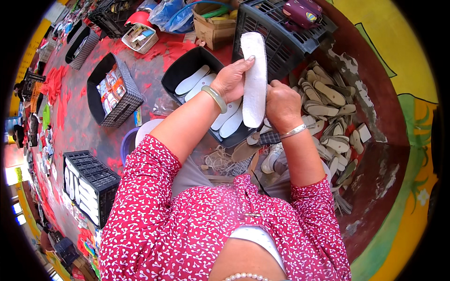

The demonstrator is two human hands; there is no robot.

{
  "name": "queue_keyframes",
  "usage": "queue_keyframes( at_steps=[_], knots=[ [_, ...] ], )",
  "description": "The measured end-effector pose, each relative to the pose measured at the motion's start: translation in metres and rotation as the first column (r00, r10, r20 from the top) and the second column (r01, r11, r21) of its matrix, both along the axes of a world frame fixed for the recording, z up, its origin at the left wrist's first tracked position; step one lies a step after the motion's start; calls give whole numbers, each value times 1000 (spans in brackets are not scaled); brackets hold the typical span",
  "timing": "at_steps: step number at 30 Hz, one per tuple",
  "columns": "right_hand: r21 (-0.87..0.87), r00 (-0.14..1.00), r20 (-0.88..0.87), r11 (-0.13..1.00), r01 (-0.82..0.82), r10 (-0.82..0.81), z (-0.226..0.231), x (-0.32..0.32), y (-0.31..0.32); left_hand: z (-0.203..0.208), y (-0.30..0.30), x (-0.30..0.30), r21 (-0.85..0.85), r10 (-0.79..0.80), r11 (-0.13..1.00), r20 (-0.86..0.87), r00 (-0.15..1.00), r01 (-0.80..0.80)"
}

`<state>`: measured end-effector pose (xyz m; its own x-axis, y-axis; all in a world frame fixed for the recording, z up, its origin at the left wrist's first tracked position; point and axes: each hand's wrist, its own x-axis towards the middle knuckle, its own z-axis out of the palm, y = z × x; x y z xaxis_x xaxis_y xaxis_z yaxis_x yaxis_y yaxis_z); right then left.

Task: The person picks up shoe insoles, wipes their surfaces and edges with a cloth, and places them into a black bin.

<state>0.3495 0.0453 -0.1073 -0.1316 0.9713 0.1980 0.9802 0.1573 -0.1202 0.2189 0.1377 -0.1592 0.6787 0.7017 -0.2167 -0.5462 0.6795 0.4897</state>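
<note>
A long white shoe sole (254, 89) with a thin dark edge is held upright before my chest. My left hand (230, 80) grips it from the left, thumb across its white face and fingers behind. My right hand (284, 106) is closed in a fist against the sole's right edge; anything inside its fingers is hidden. Beneath my hands stands a dark fabric bin (202, 57), with several white soles (192, 80) lying in it. To the right, a large heap of pale soles (329, 93) lies against the wall.
A grey plastic crate (274, 44) carries a purple patterned pouch (302, 13). Behind are a cardboard box (213, 30) and a small white basket (140, 38). At the left stand a checkered bin (123, 105) of packets and a black crate (101, 175). Cords (218, 159) lie near my knees.
</note>
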Motion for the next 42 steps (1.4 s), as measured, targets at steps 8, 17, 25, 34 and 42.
queue_keyframes(
  at_steps=[8, 17, 25, 34, 42],
  knots=[
    [-371, 390, -860, 928, -34, -329, 14, 62, 12, 3, 13, -8, -85, 74, 994, 79, 994, -67],
    [-455, 163, -889, 868, -200, -428, -9, 48, 18, -2, 3, 2, -85, -31, 996, 7, 999, 32],
    [-502, 156, -864, 844, -187, -480, -14, 38, 18, -8, -1, 3, 4, 65, 998, -103, 993, -65],
    [-474, 226, -871, 868, -147, -437, -19, 25, 16, -10, -6, 6, 77, 147, 988, -210, 967, -134],
    [-452, 65, -892, 879, -149, -448, -19, 30, 14, 7, 1, -1, 113, 43, 993, -121, 992, -29]
  ],
)
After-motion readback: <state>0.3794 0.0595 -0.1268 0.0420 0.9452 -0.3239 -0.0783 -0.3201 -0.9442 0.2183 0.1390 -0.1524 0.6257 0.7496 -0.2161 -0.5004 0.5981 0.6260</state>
